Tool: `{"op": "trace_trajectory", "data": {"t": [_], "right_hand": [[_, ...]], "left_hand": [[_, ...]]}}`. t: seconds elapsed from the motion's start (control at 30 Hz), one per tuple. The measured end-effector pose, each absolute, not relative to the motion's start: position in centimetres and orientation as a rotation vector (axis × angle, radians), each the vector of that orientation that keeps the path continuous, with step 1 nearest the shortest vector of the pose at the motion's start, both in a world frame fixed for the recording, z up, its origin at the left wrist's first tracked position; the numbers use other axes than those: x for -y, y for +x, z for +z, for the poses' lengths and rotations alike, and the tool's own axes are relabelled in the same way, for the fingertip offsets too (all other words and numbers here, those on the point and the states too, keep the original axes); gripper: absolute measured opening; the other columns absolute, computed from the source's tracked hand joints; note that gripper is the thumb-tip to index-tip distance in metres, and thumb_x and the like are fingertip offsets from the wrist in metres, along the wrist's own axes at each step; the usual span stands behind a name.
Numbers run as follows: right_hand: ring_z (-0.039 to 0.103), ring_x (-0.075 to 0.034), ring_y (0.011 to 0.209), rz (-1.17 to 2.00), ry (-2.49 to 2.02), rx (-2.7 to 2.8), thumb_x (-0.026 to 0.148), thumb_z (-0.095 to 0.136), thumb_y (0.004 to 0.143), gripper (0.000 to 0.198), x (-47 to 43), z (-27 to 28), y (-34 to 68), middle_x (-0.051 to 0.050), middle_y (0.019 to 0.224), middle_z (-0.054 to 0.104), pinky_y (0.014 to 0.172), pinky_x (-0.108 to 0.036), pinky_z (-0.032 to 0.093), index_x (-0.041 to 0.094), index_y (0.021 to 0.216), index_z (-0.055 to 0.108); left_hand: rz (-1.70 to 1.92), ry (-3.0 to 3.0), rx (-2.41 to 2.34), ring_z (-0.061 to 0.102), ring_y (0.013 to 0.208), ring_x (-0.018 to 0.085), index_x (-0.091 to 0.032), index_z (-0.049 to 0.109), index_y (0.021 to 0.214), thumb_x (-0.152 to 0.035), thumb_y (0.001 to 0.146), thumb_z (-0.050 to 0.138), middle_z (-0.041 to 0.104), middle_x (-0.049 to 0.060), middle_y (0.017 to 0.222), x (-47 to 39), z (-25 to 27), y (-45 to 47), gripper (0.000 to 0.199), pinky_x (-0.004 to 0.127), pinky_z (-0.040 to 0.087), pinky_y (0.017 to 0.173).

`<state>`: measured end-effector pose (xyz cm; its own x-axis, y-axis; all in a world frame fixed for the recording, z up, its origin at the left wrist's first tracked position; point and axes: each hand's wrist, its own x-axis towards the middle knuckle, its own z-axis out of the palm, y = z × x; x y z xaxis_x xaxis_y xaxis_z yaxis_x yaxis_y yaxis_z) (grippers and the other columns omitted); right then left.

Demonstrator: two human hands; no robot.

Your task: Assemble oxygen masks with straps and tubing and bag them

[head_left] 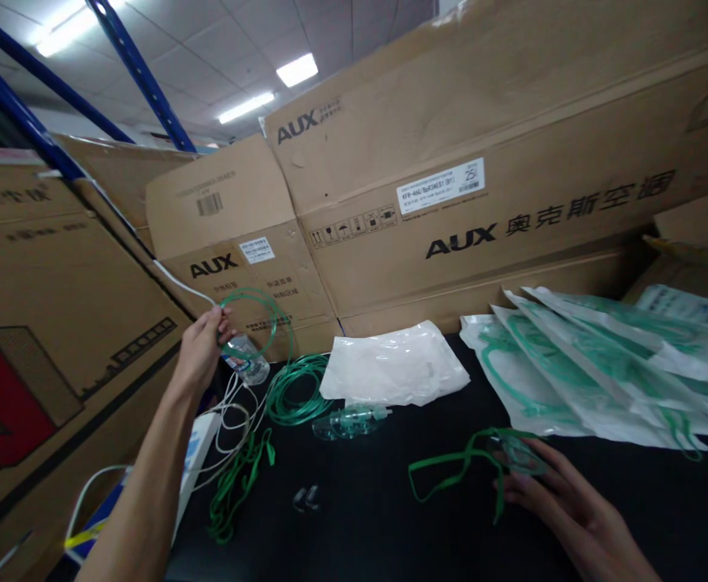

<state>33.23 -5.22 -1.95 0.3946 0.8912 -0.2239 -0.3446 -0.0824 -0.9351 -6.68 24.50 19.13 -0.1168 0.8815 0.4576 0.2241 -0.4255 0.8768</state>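
My left hand point(204, 335) is raised at the left, its fingers closed on a loop of thin green tubing point(276, 317). Below it, more green tubing lies in a coil point(298, 390) on the black tabletop. At the right, my right hand point(563, 497) grips a transparent green oxygen mask point(522, 457), partly hidden by the fingers. A green elastic strap point(444, 482) trails from this mask to the left. Between my hands, other transparent mask parts point(354, 422) lie beside a stack of white pouches point(396, 364).
Several filled pouches point(529, 380) fan out at the right. A bunch of green straps point(238, 485), small metal-looking clips point(306, 499), a plastic bottle point(250, 365), white cables point(224, 412) and a power strip point(200, 453) lie left. Cardboard point(378, 267) walls the back.
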Motion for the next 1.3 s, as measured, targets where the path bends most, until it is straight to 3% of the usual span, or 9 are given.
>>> {"op": "trace_trajectory", "data": {"t": [0.13, 0.27, 0.53, 0.73, 0.87, 1.0, 1.13, 1.3], "right_hand": [[0.079, -0.027, 0.091, 1.116, -1.199, 0.530, 0.052, 0.089, 0.076, 0.072, 5.2, -1.3, 32.9, -0.008, 0.109, 0.080, 0.080, -0.027, 0.066, 0.023, 0.136, 0.059], [0.079, -0.027, 0.090, 1.094, -1.193, 0.450, 0.054, 0.093, 0.069, 0.079, 5.0, -0.5, 32.4, -0.010, 0.110, 0.080, 0.077, -0.025, 0.065, 0.021, 0.133, 0.061], [0.078, -0.028, 0.090, 1.087, -1.158, 0.500, 0.049, 0.090, 0.075, 0.074, 5.0, -1.4, 32.8, -0.010, 0.108, 0.080, 0.081, -0.032, 0.065, 0.021, 0.136, 0.060], [0.078, -0.024, 0.083, 1.099, -1.018, 0.469, 0.042, 0.093, 0.074, 0.061, 5.1, -0.8, 32.5, -0.007, 0.102, 0.081, 0.079, -0.032, 0.064, 0.024, 0.127, 0.067], [0.078, -0.025, 0.088, 1.140, -0.913, 0.391, 0.035, 0.093, 0.074, 0.056, 5.1, -1.2, 33.1, -0.007, 0.104, 0.081, 0.087, -0.037, 0.062, 0.026, 0.124, 0.070], [0.078, -0.028, 0.084, 1.161, -0.774, 0.292, 0.032, 0.092, 0.072, 0.047, 5.3, -2.0, 34.1, -0.007, 0.103, 0.081, 0.085, -0.043, 0.062, 0.028, 0.116, 0.075], [0.077, -0.030, 0.085, 1.226, -0.697, 0.225, 0.042, 0.080, 0.077, 0.040, 6.8, -0.8, 34.4, -0.009, 0.103, 0.081, 0.086, -0.046, 0.061, 0.026, 0.114, 0.075], [0.078, -0.028, 0.084, 1.238, -0.832, 0.076, 0.055, 0.066, 0.089, 0.039, 10.0, 1.8, 34.0, -0.011, 0.106, 0.080, 0.079, -0.037, 0.064, 0.022, 0.107, 0.077]], "left_hand": [[1.632, 1.524, -1.108, 0.028, 0.047, 0.005, -0.010, 0.063, 0.092, -0.029, 0.107, 0.050, 0.032, -0.010, 0.058, -22.3, 22.4, -5.3, 0.027, 0.016, 0.042, 0.053], [1.767, 1.529, -1.003, 0.027, 0.048, 0.007, -0.008, 0.066, 0.096, -0.019, 0.110, 0.038, 0.032, -0.009, 0.058, -20.2, 25.5, -4.1, 0.033, 0.016, 0.045, 0.055], [2.197, 1.954, -1.132, 0.045, 0.051, 0.006, -0.007, 0.073, 0.105, -0.013, 0.107, 0.046, 0.046, -0.007, 0.058, -19.2, 31.2, -2.6, 0.028, 0.016, 0.042, 0.053], [2.312, 2.029, -0.965, 0.040, 0.048, 0.005, -0.007, 0.072, 0.106, -0.016, 0.107, 0.046, 0.044, -0.009, 0.057, -17.3, 31.3, -0.6, 0.028, 0.019, 0.049, 0.056], [2.175, 2.112, -0.903, 0.046, 0.051, 0.007, -0.012, 0.073, 0.105, -0.024, 0.106, 0.047, 0.043, -0.008, 0.058, -13.0, 28.6, 2.5, 0.029, 0.021, 0.047, 0.057], [1.833, 2.088, -1.088, 0.052, 0.060, 0.011, -0.019, 0.072, 0.104, -0.034, 0.107, 0.046, 0.050, -0.004, 0.065, -7.8, 23.7, 6.8, 0.030, 0.024, 0.044, 0.060], [1.552, 2.291, -1.087, 0.057, 0.071, 0.016, -0.024, 0.067, 0.099, -0.026, 0.108, 0.040, 0.058, 0.000, 0.077, -3.4, 15.7, 10.9, 0.029, 0.029, 0.048, 0.065], [1.200, 2.651, -0.728, 0.063, 0.076, 0.021, -0.022, 0.063, 0.118, -0.022, 0.106, 0.043, 0.067, 0.006, 0.085, 1.0, 4.8, 13.4, 0.023, 0.035, 0.058, 0.070]]}}
